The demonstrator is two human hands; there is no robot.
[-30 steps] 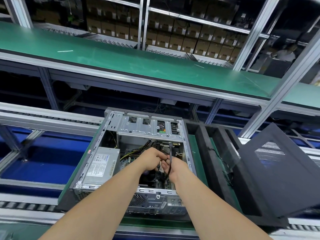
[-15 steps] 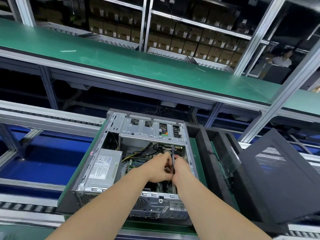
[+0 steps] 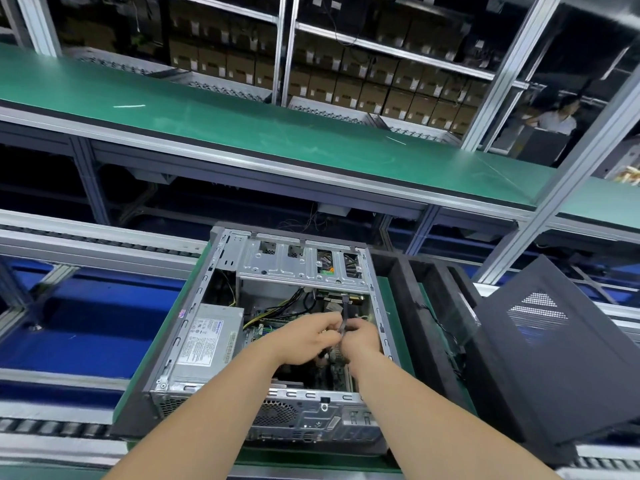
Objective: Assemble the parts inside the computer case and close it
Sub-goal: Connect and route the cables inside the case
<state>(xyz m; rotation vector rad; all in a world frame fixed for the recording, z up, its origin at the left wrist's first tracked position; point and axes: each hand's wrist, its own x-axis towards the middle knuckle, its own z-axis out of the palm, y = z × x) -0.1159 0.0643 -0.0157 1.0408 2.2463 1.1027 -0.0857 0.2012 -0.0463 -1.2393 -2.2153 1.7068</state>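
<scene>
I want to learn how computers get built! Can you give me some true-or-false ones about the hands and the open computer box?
1. The left hand and the right hand both reach inside the open computer case. True.
2. The dark side panel is fitted on the case. False: it leans off to the case's right.
3. The hands pinch a thin black cable between them. True.
4. The silver power supply sits on the right side of the case. False: it is on the left side.
5. The shelves at the back hold cardboard boxes. True.
</scene>
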